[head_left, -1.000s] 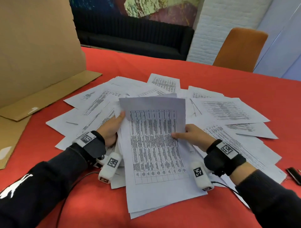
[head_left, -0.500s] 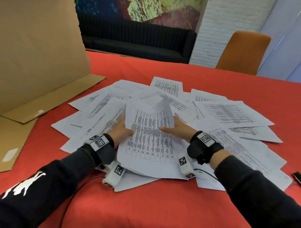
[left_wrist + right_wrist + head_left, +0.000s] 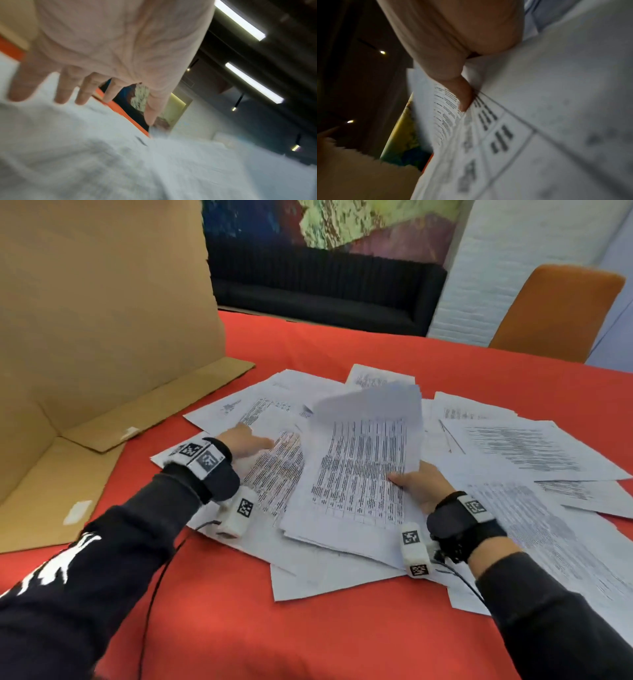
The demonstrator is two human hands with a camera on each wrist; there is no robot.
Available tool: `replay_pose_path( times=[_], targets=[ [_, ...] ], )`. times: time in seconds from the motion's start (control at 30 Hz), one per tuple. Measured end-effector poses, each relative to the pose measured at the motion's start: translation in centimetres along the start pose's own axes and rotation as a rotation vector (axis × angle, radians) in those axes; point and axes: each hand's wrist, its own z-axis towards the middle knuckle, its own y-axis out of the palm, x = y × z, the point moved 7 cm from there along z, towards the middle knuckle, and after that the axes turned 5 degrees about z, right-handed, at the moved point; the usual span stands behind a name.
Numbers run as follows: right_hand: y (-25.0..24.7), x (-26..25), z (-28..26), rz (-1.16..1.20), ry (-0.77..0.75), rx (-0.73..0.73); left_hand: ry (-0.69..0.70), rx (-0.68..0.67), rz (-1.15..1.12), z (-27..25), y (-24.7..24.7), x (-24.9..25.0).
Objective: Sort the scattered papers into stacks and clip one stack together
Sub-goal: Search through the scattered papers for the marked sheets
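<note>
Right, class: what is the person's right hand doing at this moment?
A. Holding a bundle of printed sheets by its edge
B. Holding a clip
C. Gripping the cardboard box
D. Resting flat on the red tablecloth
A: the right hand pinches the right edge of the bundle of printed sheets, thumb on top.

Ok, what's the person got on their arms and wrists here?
Both arms are in dark long sleeves; the left sleeve bears a white print. Each wrist has a black strap with a square black-and-white marker tag: the left wrist strap and the right wrist strap. Beneath each hangs a white camera block, left and right, with more markers and a thin black cable.
</note>
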Motion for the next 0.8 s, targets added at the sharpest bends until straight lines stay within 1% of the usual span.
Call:
replay_pose_path(
  times=[0.03, 0.1, 0.13, 0.17, 0.27, 0.37, 0.43, 0.47, 0.5, 0.53, 0.6, 0.73, 0.8],
  targets=[
    [-0.1, 0.8, 0.2, -0.015, 0.024, -0.013, -0.045, 0.014, 0.083, 0.2, -0.5, -1.5],
    [-0.1, 1.7, 0.5, 0.084, 0.061, -0.043, -0.085, 0.006, 0.252, 0.5, -0.5, -3.3],
    [0.0, 1.7, 0.4, 0.118, 0.057, -0.049, -0.087, -0.002, 0.321, 0.6, -0.3, -3.8],
    [0.1, 1.7, 0.3, 0.129, 0.049, -0.048, -0.085, -0.012, 0.340, 0.8, 0.0, -4.0],
    [0.0, 1.6, 0.0, 0.132, 0.044, -0.027, -0.070, -0.004, 0.261, 1.2, -0.2, -4.2],
    [0.1, 1.6, 0.0, 0.111, 0.041, -0.025, -0.021, 0.014, 0.169, 1.3, 0.3, -3.9],
    [-0.1, 1.9, 0.3, 0.108, 0.047, -0.020, 0.062, 0.048, 0.166, 0.8, 1.1, -2.6],
    [-0.1, 2.1, 0.4, 0.104, 0.047, -0.026, 0.126, 0.076, 0.167, 0.4, 1.2, -1.7],
    [-0.1, 2.1, 0.5, 0.098, 0.046, -0.036, 0.178, 0.110, 0.165, -0.1, 1.0, -1.0],
    [-0.1, 2.1, 0.5, 0.094, 0.046, -0.041, 0.229, 0.170, 0.152, -0.8, 0.3, -0.4],
    [-0.1, 2.0, 0.4, 0.094, 0.040, -0.049, 0.289, 0.307, 0.111, -2.0, -2.1, 0.3],
    [-0.2, 2.1, 0.4, 0.097, 0.023, -0.053, 0.370, 0.526, -0.123, -5.3, -9.6, 1.0],
    [-0.3, 2.3, 0.4, 0.105, 0.038, -0.053, 0.401, 0.681, -0.220, -7.4, -14.0, 0.6]
  ],
)
